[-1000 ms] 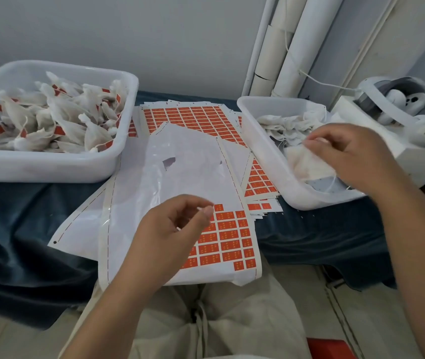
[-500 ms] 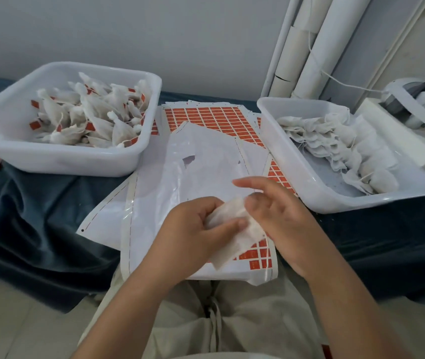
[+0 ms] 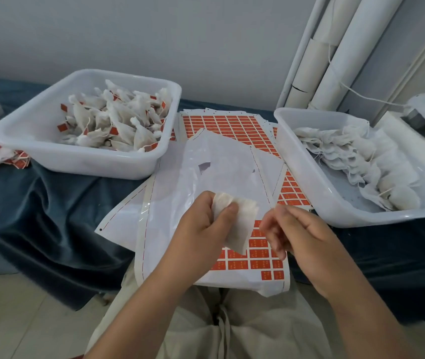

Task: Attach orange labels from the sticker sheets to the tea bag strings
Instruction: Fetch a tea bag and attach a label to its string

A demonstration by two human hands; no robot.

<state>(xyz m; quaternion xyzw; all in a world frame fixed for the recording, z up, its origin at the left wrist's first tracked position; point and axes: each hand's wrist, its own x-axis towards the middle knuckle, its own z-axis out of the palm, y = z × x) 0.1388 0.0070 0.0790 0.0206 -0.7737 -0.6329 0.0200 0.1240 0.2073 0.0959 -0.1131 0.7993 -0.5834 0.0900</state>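
tea bag [image 3: 243, 225] in grip of left hand [image 3: 201, 229]

**Around the work surface**

A dark blue velvety cloth [image 3: 51, 216] drapes the surface in folds. Tall white cardboard tubes [image 3: 335, 60] stand against the pale grey wall [image 3: 154, 35], with a thin white cord [image 3: 356, 93] hanging across them. Pale floor tiles [image 3: 25, 320] show at lower left.

White tea bag [image 3: 245, 224] held over a part-peeled orange sticker sheet [image 3: 259, 264].
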